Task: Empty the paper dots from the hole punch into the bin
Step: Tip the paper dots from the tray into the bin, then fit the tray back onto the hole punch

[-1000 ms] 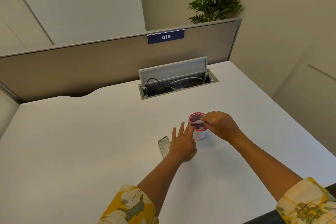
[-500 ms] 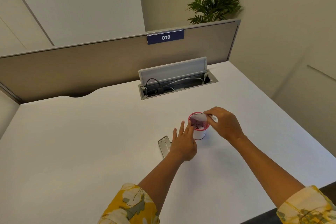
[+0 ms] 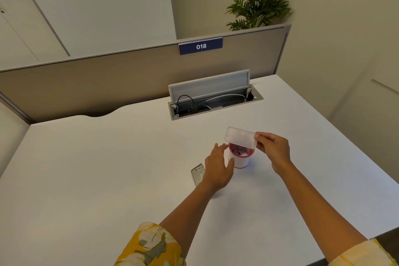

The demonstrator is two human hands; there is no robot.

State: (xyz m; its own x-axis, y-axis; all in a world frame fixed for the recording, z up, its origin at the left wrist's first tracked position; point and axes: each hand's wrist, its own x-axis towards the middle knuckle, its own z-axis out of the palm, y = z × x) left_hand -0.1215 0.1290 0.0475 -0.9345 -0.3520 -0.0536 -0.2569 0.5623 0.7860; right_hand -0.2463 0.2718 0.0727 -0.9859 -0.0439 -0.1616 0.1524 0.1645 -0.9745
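A small white cup with a red rim point(image 3: 243, 160) serves as the bin and stands on the white desk point(image 3: 108, 168); paper dots lie inside it. My right hand point(image 3: 273, 151) pinches the right end of a translucent white tray point(image 3: 240, 137), the hole punch's chad cover, held tilted just above the cup's far rim. My left hand point(image 3: 218, 168) rests against the cup's left side, thumb on its wall. The metal hole punch body point(image 3: 198, 174) lies flat on the desk just left of my left hand, partly hidden by it.
An open cable hatch point(image 3: 213, 101) with wires sits in the desk behind the cup. A beige partition point(image 3: 108, 84) labelled 018 closes the back edge. A potted plant point(image 3: 259, 4) stands beyond it. The desk's right edge runs diagonally near my right arm.
My right hand has lifted the translucent tray from inside the cup's mouth up above its far rim. My left hand shifted from fingers at the rim to gripping the cup's side.
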